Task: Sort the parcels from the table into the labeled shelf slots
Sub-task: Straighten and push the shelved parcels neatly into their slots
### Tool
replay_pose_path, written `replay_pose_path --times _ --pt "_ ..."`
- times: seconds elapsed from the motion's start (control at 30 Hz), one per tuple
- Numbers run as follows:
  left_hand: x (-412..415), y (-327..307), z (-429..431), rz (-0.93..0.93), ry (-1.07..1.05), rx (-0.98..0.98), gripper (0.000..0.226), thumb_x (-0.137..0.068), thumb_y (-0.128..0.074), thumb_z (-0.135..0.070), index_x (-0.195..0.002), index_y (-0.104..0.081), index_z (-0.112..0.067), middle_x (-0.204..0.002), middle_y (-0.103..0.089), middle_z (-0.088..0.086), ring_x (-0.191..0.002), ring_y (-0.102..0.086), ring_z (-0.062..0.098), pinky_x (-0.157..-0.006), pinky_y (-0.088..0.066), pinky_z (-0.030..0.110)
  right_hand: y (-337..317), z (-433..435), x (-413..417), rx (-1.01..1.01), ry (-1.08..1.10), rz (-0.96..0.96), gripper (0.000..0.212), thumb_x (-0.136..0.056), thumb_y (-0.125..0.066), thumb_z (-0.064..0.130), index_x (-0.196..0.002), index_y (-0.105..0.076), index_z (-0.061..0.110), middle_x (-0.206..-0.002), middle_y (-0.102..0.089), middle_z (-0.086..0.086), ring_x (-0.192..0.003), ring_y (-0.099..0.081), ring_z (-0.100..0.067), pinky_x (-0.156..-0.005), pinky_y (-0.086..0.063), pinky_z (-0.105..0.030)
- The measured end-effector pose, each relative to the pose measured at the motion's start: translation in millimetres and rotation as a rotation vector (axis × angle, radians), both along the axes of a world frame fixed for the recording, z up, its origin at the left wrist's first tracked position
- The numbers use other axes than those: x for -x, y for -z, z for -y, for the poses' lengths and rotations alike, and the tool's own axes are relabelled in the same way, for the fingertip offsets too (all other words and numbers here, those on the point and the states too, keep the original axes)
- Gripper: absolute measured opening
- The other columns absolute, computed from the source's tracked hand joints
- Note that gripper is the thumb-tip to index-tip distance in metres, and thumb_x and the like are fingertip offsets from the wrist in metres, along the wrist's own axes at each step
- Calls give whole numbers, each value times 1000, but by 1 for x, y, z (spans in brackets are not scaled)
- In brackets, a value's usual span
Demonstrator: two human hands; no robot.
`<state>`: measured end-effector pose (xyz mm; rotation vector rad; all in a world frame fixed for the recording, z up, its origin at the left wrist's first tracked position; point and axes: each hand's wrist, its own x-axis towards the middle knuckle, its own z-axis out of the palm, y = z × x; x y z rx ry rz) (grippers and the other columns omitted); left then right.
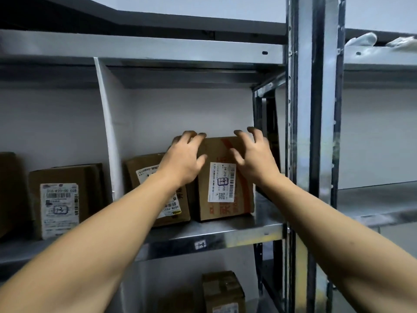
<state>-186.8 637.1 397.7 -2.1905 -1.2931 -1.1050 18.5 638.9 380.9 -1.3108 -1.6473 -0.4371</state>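
- Parcel (225, 177) of brown cardboard stands upright in the right-hand shelf slot, on the metal shelf (259, 224), already set down.
- Its white shipping label (222, 182) faces out, with "1-4" handwritten in a boxed outline. The barcodes and small print are too blurred to read.
- Red printing runs along the box's edges and is only partly visible.
- A small slot tag (200, 245) on the shelf's front edge also reads "1-4", so this placement looks correct.
- The left hand (182, 159) rests its loosely bent fingers on the box's top left corner, thumb held off.
- The right hand (255, 159) hovers by the top right corner with fingers spread wide, holding nothing.
- A second parcel (135, 168) leans beside it in the same slot, its label half hidden by the arm.
- Past the white divider (108, 132), a neighbouring parcel (59, 206) is marked "1-3".
- Another box (222, 290) sits on the shelf below.
- The table is out of view, so how many parcels remain cannot be told.
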Motion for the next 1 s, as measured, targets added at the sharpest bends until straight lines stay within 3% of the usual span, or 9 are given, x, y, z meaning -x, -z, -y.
replay_pose_path --times 0.2,0.47,1.0 --pt "-7 -4 -8 -38 0 46 59 -94 -54 -39 -147 -31 -29 -150 -33 4 -134 -36 30 -107 -39 46 0 -14 -14 63 -61 -97 51 -96 -59 38 -144 -45 29 -154 -31 -11 -138 -36 -34 -112 -36 -44" --pt "-14 -8 -7 -107 -63 37 57 -91 -58 -37 -143 -35 -27 -142 -42 4 -124 -45 32 -98 -46 48 11 -15 -20 101 -180 -181 59 -93 -64 35 -147 -39 30 -145 -40 -11 -129 -47 -27 -99 -31 -23" --pt "-36 -5 1 29 37 32 54 -91 -62 -35 -139 -42 -25 -134 -45 4 -124 -42 29 -102 -44 46 7 7 -28 64 -211 -264 57 -93 -66 23 -145 -43 26 -139 -47 -10 -125 -50 -24 -99 -34 -22"
